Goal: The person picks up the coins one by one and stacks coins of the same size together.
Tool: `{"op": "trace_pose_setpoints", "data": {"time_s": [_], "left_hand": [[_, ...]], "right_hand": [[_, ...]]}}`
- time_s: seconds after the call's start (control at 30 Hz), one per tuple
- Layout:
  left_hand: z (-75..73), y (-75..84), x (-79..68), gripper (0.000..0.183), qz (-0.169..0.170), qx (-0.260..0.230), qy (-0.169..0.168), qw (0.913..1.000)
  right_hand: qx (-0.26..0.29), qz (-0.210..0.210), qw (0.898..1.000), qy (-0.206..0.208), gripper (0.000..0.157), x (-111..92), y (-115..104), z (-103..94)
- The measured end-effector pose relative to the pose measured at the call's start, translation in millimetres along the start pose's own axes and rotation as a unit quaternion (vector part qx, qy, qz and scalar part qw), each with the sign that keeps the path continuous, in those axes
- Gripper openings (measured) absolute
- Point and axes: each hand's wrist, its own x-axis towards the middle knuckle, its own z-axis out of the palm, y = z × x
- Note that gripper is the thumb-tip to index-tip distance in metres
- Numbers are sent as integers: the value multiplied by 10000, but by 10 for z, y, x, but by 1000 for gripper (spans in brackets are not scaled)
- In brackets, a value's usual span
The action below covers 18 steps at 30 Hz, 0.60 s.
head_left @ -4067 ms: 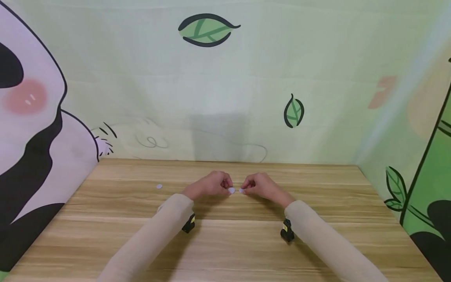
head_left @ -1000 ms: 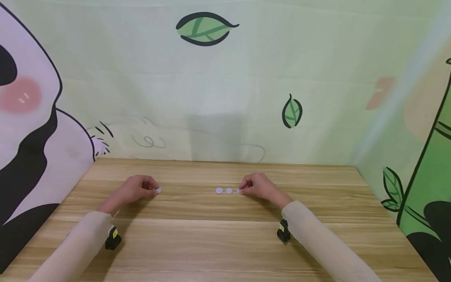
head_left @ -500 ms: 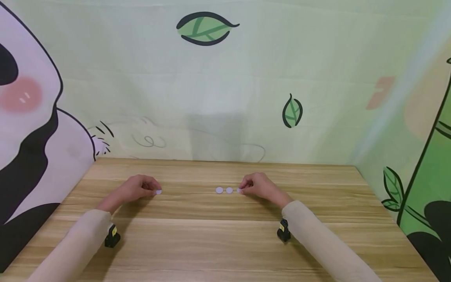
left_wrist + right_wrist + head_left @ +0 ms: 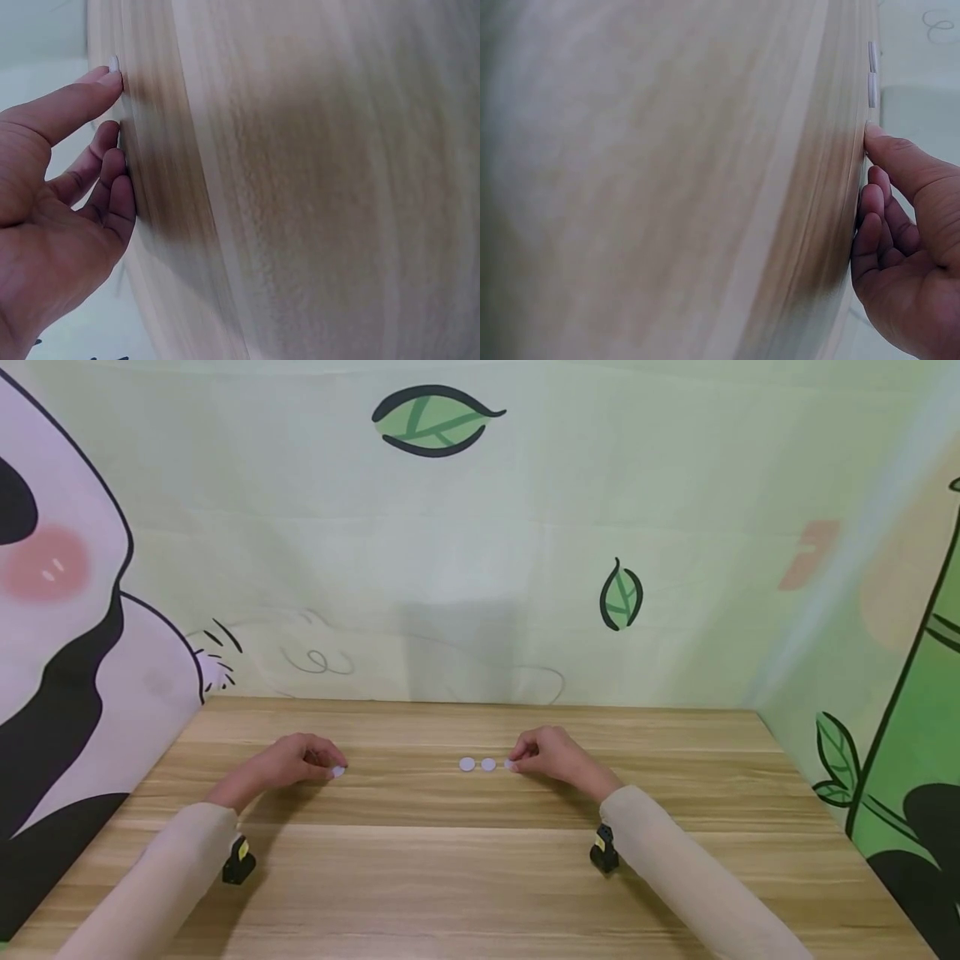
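Small white round discs lie on the wooden table in the head view. My left hand (image 4: 296, 760) is at the left, thumb and index finger pinching one white disc (image 4: 338, 772) at the tabletop. The left wrist view shows the edge of that disc (image 4: 114, 64) past the thumb tip. Near the middle, my right hand (image 4: 551, 753) pinches another disc (image 4: 509, 764), mostly covered by its fingertips. Just left of it, two flat discs, a left one (image 4: 467, 764) and a right one (image 4: 488, 764), lie side by side in a row with it, small gaps between.
The wood-grain table (image 4: 420, 877) reaches back to a pale green cloth backdrop (image 4: 555, 510) printed with leaves and a panda. A black wrist camera (image 4: 239, 860) hangs under the left sleeve, and another camera (image 4: 603, 849) under the right.
Since the oldest frame, my left hand has left the middle, where two discs now lie, and moved left to the lone disc. That disc has since shifted slightly nearer me. The right hand stays put.
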Motion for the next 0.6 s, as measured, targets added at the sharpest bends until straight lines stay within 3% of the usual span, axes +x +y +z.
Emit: {"op": "trace_pose_setpoints", "data": {"time_s": [0.27, 0.6], "left_hand": [[-2, 34, -20, 20, -330, -52, 108, 9994], [-27, -14, -26, 19, -139, -67, 3, 9999]], "right_hand": [[20, 21, 10000, 13, 5, 1, 9, -2], [10, 81, 10000, 9, 5, 6, -7, 2]]}}
